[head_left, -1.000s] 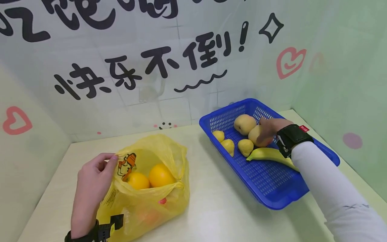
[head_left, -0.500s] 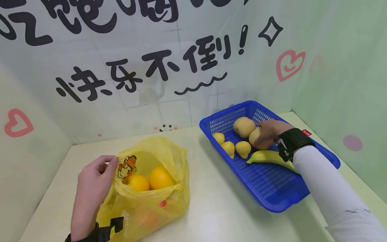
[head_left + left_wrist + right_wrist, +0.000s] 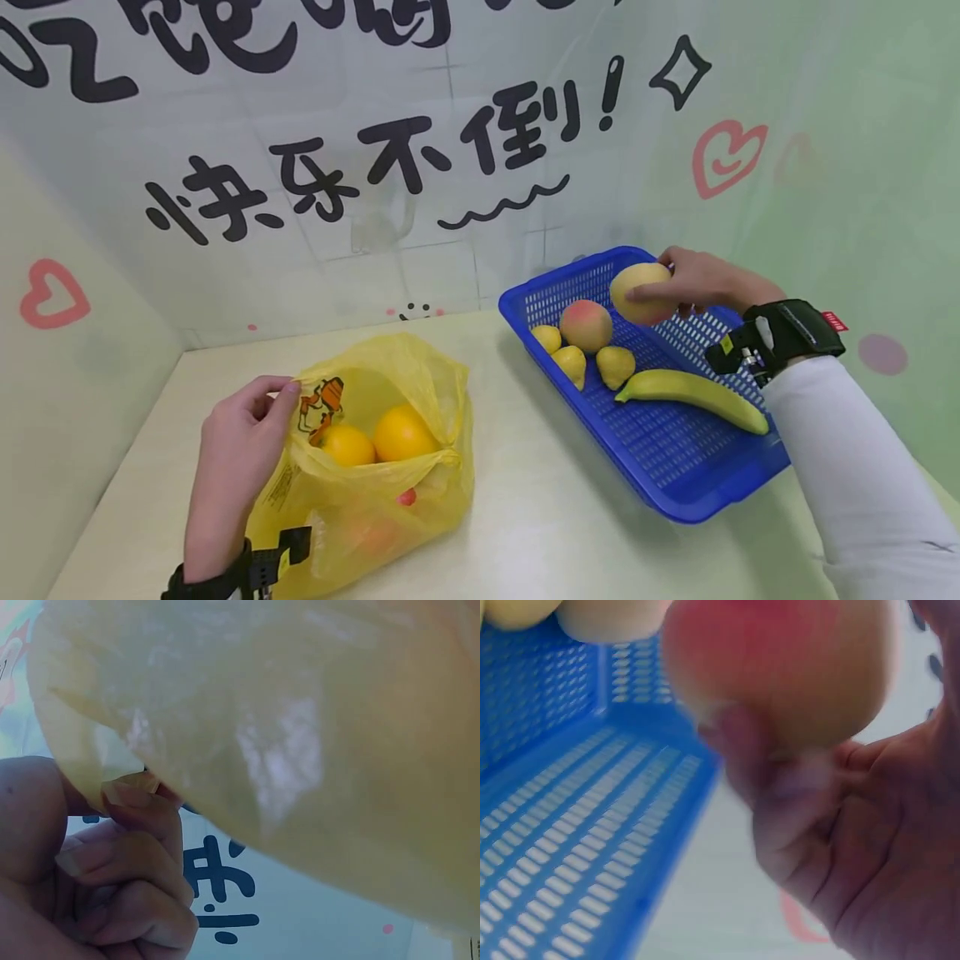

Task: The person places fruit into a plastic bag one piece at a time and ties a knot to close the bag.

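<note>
My left hand [image 3: 243, 442] pinches the rim of a yellow plastic bag [image 3: 390, 525] between thumb and fingers; in the left wrist view the thin film runs between the fingertips [image 3: 131, 796]. Two oranges [image 3: 402, 433] show inside the bag's mouth, and reddish shapes show dimly through its side. Over the far right side of a blue basket [image 3: 660, 492], my right hand [image 3: 701, 282] grips a peach [image 3: 637, 292]. The right wrist view shows its pink blush, with fingers curled around its underside. Another peach [image 3: 587, 326] lies in the basket.
Several small yellow fruits [image 3: 616, 367] lie at the basket's left side, and a banana [image 3: 693, 396] lies across its middle. Basket and bag stand apart on a pale table [image 3: 517, 517]. A printed curtain [image 3: 465, 275] closes off the back, with walls at both sides.
My right hand has lifted the peach up from the basket floor. The other peach has rolled left and turned its red side up. My left hand stays on the bag's rim.
</note>
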Motion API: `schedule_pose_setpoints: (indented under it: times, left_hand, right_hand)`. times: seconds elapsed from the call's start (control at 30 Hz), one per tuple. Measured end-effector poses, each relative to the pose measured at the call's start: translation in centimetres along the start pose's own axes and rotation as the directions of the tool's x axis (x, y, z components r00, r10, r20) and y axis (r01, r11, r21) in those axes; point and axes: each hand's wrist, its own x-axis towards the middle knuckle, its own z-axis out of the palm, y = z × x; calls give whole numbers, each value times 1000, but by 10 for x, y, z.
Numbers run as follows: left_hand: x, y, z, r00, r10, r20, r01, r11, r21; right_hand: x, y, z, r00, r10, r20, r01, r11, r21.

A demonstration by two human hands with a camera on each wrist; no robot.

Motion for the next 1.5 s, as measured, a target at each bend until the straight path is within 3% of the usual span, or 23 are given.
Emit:
schedule_pose_setpoints:
  times: [0.13,0.33,0.6,0.83,1.0,1.3,1.4,1.5]
  left_hand:
    - [0,1,0,1000,5,-7,-5,1000,-2]
    - [0,1,1,1000,-14,-1,14,1000,-6]
    - [0,3,1,1000,-11,-8,11,1000,-27]
    - [0,4,0,1000,-12,-21,11,999,-33]
    - [0,4,0,999,-12,-40,10,999,-44]
    - [-1,4,1,998,0,-57,-4,997,-71]
    - [-1,5,1,998,1,-61,-5,997,-74]
    - [-1,5,1,997,5,-71,-10,998,-69]
  right_hand:
    - [-4,-22,-2,996,-72,-47,73,997,21]
    - [-11,-61,0,982,-184,-40,188,972,139]
    - [-13,-106,23,950,-311,-3,307,936,172]
    - [-7,-148,59,885,-451,113,427,885,186]
    - [-6,-177,87,843,-499,201,470,865,175]
    - [-10,-217,132,736,-602,311,587,795,150]
    - [-6,-223,143,712,-623,324,615,776,141]
    - [-1,-229,151,706,-630,322,634,766,108]
